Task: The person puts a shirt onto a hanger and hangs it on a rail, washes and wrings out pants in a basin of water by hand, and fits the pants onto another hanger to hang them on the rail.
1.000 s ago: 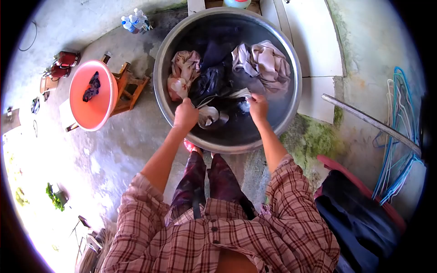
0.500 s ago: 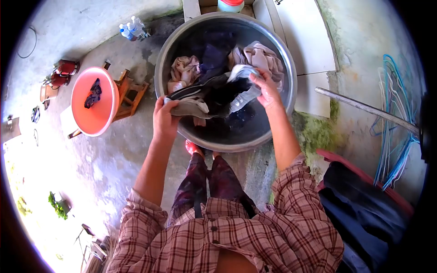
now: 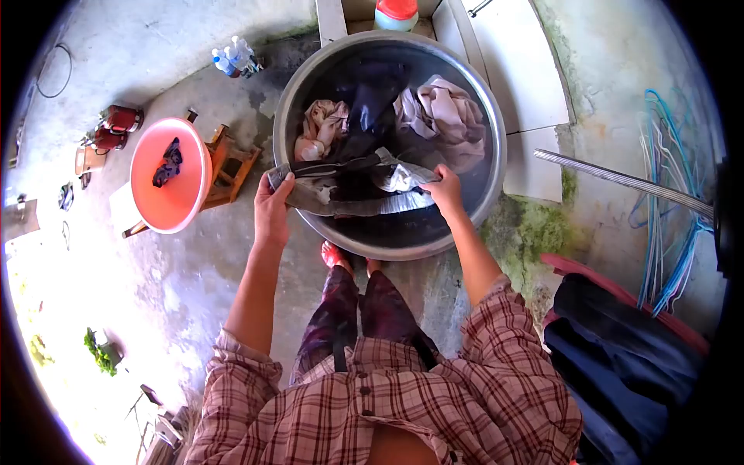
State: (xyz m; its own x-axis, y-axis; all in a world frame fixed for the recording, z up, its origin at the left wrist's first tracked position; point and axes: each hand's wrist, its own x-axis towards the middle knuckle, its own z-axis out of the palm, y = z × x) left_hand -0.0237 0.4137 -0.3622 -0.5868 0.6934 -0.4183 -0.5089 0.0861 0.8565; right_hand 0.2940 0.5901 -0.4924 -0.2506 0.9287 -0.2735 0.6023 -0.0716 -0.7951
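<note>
Bare concrete floor (image 3: 198, 291) surrounds the metal tub (image 3: 403, 251). Over the tub's near half, a dark garment (image 3: 360, 208) with a grey band is stretched sideways: the left hand (image 3: 271, 205) grasps one end between thumb and fingers, the right hand (image 3: 444, 191) the other. Inside the tub, beyond it, lie dark cloth (image 3: 374, 97) and pale cloth (image 3: 449, 116). Left of the tub sits a pink basin (image 3: 159, 209); right of it, hangers (image 3: 668, 240).
</note>
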